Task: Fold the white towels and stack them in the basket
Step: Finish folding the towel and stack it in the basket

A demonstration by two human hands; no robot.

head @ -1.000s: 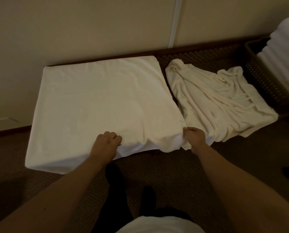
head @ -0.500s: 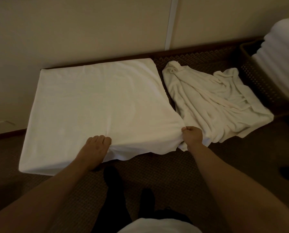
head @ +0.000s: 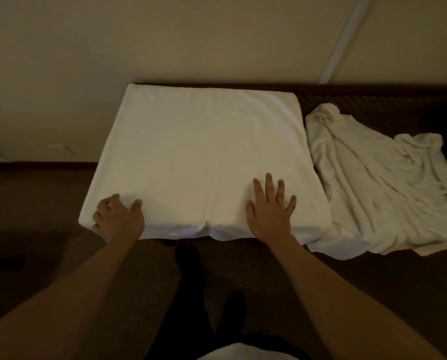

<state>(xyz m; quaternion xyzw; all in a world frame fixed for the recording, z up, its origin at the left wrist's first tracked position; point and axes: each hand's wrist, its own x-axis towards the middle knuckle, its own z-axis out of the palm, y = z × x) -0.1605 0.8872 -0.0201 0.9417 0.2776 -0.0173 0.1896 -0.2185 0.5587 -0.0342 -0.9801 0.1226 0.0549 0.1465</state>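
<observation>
Folded towel (head: 204, 162) lies flat on the carpet (head: 398, 294), up against the wall (head: 165, 40). Right hand (head: 270, 213) is flat on its near edge, fingers spread. Left hand (head: 118, 219) is curled round the near left corner, gripping it. Just right of the right hand there's a crumpled towel (head: 380, 188), not folded.

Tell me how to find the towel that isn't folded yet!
Start at the big flat folded towel by the wall, where both hands rest. Look just right of it on the brown carpet. The crumpled towel lies there, wrinkled and bunched, with nobody touching it.
</observation>
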